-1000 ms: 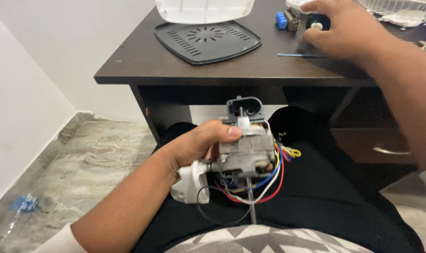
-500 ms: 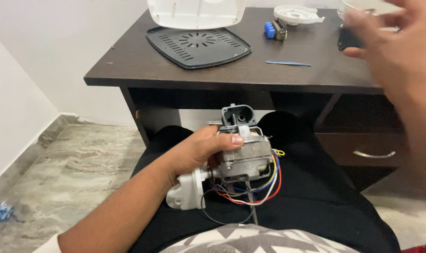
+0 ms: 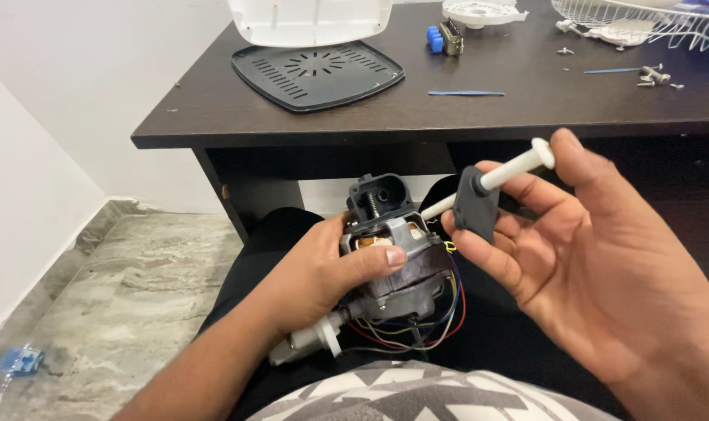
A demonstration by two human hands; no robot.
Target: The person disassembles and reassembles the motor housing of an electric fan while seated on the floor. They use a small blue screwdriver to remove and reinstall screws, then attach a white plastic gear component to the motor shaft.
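Hands first: your left hand point(image 3: 323, 273) is wrapped in a closed grip around a grey metal electric motor with a dark plastic gear housing on top point(image 3: 389, 249), thumb pressed across its front, and the motor sits low over your lap, just below the near edge of the dark brown wooden worktop point(image 3: 417, 117). Coloured wires in red, blue, yellow and black point(image 3: 440, 312) loop out from under the motor's right side, and a white plastic shaft end point(image 3: 315, 343) sticks out below your left palm. Your right hand point(image 3: 596, 265) holds a white plastic rod with a flanged head that runs through a dark grey plastic block point(image 3: 487, 195); the fingers are curled loosely under it and the thumb rests near the rod's head, so the grip is closed on that part but not tight. The rod's lower tip points toward the motor's top and lies just beside the gear housing. On the worktop, well apart from your hands, lie a black vented square plastic cover point(image 3: 317, 72), a white plastic casing point(image 3: 309, 19), a thin blue strip point(image 3: 466, 93), a small blue and metal component point(image 3: 445, 37), a white wire grille point(image 3: 643, 19) and a few loose metal screws point(image 3: 655, 76). A small blue object point(image 3: 19, 361) lies on the marbled stone floor at lower left.
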